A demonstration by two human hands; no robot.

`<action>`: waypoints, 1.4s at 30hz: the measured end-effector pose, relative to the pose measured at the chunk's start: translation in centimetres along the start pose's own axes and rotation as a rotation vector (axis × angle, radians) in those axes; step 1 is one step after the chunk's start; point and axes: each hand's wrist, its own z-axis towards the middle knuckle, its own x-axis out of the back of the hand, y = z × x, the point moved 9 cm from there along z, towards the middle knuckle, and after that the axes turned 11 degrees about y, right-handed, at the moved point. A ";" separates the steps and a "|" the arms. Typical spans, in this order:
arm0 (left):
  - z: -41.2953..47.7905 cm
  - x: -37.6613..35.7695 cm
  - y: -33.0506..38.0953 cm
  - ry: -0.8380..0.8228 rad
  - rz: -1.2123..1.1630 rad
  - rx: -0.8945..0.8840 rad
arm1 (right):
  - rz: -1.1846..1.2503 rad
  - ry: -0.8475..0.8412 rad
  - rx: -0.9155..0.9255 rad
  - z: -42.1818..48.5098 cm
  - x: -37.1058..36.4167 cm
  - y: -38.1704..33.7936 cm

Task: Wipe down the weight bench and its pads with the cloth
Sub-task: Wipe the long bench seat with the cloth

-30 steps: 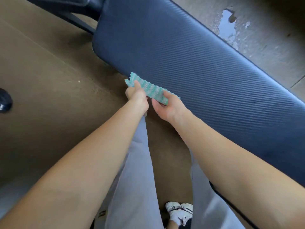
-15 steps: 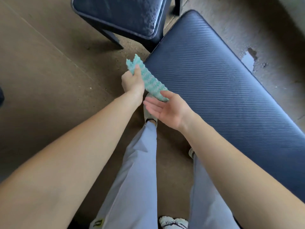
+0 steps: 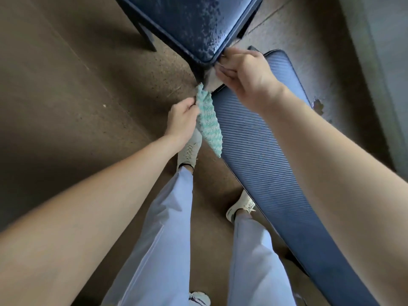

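Left hand [image 3: 183, 117] pinched the cloth [image 3: 208, 122], likely light and floppy, near its top beside the ribbed pad [image 3: 260, 151]; right hand [image 3: 245, 78] curled at the corner of the seat pad [image 3: 194, 23], grip unclear

Shot from a single wide-angle camera at head height, aimed steeply down and slightly forward. Close above the long ribbed bench pad [image 3: 262, 155], slanting from lower right to upper centre; padded seat [image 3: 194, 25] just beyond its far end, floor [image 3: 66, 107] left of it.
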 end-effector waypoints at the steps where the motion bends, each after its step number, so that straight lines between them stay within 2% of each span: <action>1: 0.2 -0.3 0.4 -0.025 0.010 -0.034 | -0.045 -0.031 -0.004 0.3 -0.9 0.0; 3: 0.5 -0.9 1.3 -0.074 0.068 -0.110 | -0.215 -0.005 0.062 1.1 -2.2 -0.8; 5: 0.9 -1.7 2.0 -0.124 0.127 -0.144 | -0.420 0.108 0.231 1.5 -1.9 -2.6; 7: 1.8 -2.5 2.5 -0.152 0.132 -0.165 | -0.642 0.179 0.497 0.1 -1.4 -4.5; 11: 3.1 -4.3 4.2 -0.234 -0.024 -0.128 | -0.927 0.138 0.958 -4.4 -0.4 -3.3; 13: 4.3 -5.4 5.1 -0.304 -0.135 -0.043 | -0.994 0.175 1.090 -5.4 0.8 -1.7; 15: 5.8 -4.7 4.9 -0.259 -0.383 0.149 | -1.029 0.153 1.193 -6.1 1.0 -0.3; 17: 6.4 -3.9 3.3 -0.206 -0.553 0.304 | -1.093 0.059 1.288 -6.6 -0.1 1.2; 20: 5.2 -2.7 1.2 -0.176 -0.566 0.372 | -1.335 -0.192 1.253 -4.7 -3.1 3.5; 22: 4.9 -1.7 -0.1 -0.138 -0.478 0.328 | -1.556 -0.304 1.157 -2.7 -4.4 4.3; 25: 3.7 -0.6 -1.1 -0.159 -0.283 0.211 | -1.852 -0.342 1.087 -0.3 -4.1 4.1; 28: 2.1 0.4 -0.6 -0.100 -0.090 0.024 | -1.927 -0.376 1.179 0.1 -3.0 3.0; 30: 1.3 -0.7 0.5 -0.168 0.041 -0.100 | -1.998 -0.379 1.167 0.6 -1.8 2.0; 34: 1.5 -3.6 2.6 -0.309 0.363 -0.228 | -1.967 -0.357 1.160 1.5 -0.1 -0.8; 38: 3.0 -6.8 5.4 -0.411 0.425 -0.295 | -1.886 -0.258 1.176 2.5 2.4 -3.8; 42: 4.5 -11.3 9.0 -0.463 0.438 -0.395 | -1.740 -0.109 1.118 2.8 6.1 -7.0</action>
